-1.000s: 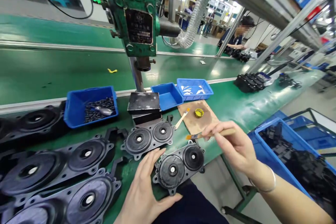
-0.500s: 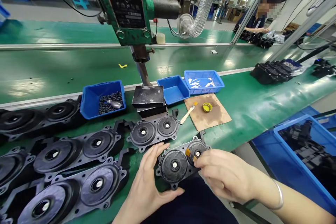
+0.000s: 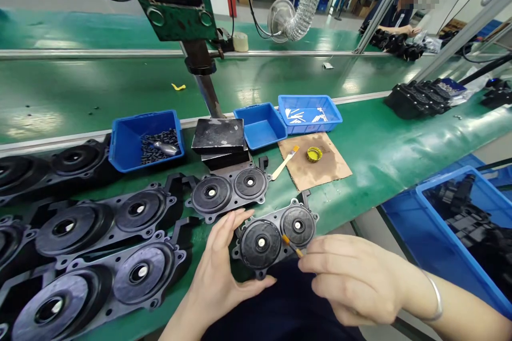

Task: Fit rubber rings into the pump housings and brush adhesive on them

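My left hand (image 3: 224, 261) grips the left end of a black housing (image 3: 261, 244) with two round discs, thumb at its near edge and fingers at its far edge. Between the fingertips of my right hand (image 3: 356, 272) is a small brush (image 3: 296, 248). Its amber bristles meet the housing between the two discs, close to the left disc's rim. Just beyond lies a similar black housing (image 3: 228, 191). A second brush (image 3: 285, 163) with a pale handle rests partly on a stained cardboard piece (image 3: 336, 168), near a yellow cap (image 3: 314, 154) holding yellowish liquid.
Several more black housings (image 3: 140, 272) fill the bench's left side. Behind them stand a blue bin of dark screws (image 3: 120, 141), black blocks (image 3: 218, 136) under a green press (image 3: 180, 21), and two blue trays (image 3: 260, 122). A large blue crate (image 3: 424, 197) is at right. Across the bench, a person works.
The brush in my right hand has moved from the right disc to the gap beside the left disc. My left hand keeps its hold. The whole view has shifted slightly.
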Action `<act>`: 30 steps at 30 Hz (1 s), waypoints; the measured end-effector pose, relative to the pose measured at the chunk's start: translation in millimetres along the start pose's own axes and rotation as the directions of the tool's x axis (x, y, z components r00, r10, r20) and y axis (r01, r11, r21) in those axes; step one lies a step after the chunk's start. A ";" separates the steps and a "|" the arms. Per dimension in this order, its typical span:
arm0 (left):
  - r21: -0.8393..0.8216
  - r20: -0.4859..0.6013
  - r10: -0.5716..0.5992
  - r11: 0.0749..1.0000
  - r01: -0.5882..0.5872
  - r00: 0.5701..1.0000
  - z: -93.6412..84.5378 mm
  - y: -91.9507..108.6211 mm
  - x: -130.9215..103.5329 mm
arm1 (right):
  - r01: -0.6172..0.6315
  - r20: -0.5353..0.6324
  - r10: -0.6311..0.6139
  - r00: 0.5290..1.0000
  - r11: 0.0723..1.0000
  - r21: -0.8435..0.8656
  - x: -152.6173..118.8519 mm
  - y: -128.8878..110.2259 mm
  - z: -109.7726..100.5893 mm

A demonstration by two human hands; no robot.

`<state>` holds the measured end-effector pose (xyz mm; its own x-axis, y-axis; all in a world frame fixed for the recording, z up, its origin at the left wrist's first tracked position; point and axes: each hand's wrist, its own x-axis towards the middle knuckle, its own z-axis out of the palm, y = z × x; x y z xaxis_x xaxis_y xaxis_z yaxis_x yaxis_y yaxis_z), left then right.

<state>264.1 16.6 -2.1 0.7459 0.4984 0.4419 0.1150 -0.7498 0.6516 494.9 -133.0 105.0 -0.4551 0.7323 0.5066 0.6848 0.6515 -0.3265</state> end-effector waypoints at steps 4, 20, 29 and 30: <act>-0.011 0.006 -0.032 0.999 0.032 0.999 0.0 0.4 -1.5 | -0.035 0.056 0.033 0.998 0.999 0.023 -4.3 0.2 -0.4; -0.073 0.037 -0.069 0.995 0.072 0.997 2.3 -7.5 -4.0 | -0.198 -0.074 0.195 0.978 0.980 -0.033 -34.1 14.3 -26.7; 0.006 0.023 -0.023 1.000 0.023 0.999 -0.9 -1.9 -2.5 | -0.419 -0.168 0.510 0.843 0.820 0.389 -6.3 25.1 -6.5; 0.016 0.023 -0.021 1.000 0.021 1.000 -1.0 -1.9 -2.7 | -0.412 -0.145 0.497 0.856 0.824 0.388 -2.7 27.3 -3.8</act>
<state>261.2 17.0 -3.9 0.7584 0.5038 0.4135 0.1410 -0.7462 0.6506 517.0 -117.9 97.8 0.0334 0.9213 0.3874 0.5316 0.3119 -0.7875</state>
